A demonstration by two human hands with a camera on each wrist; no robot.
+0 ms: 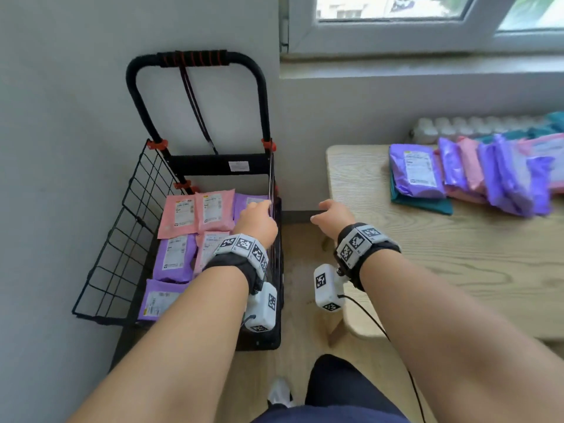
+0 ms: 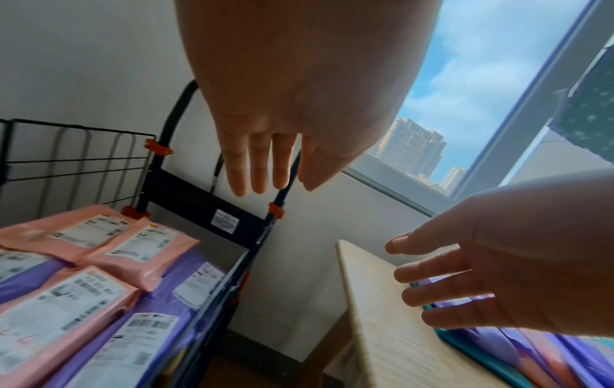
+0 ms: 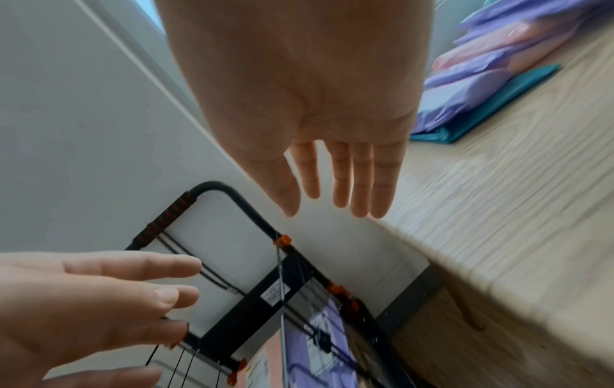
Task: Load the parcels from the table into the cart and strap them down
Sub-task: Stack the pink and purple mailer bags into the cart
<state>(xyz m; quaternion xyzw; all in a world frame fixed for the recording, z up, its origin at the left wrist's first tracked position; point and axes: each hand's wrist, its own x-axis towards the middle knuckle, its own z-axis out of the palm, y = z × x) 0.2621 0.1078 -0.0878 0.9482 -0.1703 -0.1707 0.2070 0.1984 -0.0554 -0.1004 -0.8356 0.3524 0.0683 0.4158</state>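
A black folding cart (image 1: 143, 190) stands against the wall with several pink and purple parcels (image 1: 180, 215) lying flat in it (image 2: 109, 249). My left hand (image 1: 254, 219) hovers over the cart's right side, fingers straight and empty (image 2: 262, 173). My right hand (image 1: 331, 213) hangs in the gap between the cart and the wooden table (image 1: 457, 239), fingers straight and holding nothing (image 3: 335, 183). More purple and pink parcels (image 1: 488, 178) lie in a row on the table over a teal one (image 1: 424, 204). A dark strap (image 1: 197, 114) hangs from the cart handle (image 1: 192, 58).
The cart's wire side panel (image 1: 122, 236) is folded out to the left. A window (image 1: 427, 22) and sill run above the table. White bottle caps (image 1: 451, 126) line the table's back edge. Wooden floor (image 1: 299, 325) shows between cart and table.
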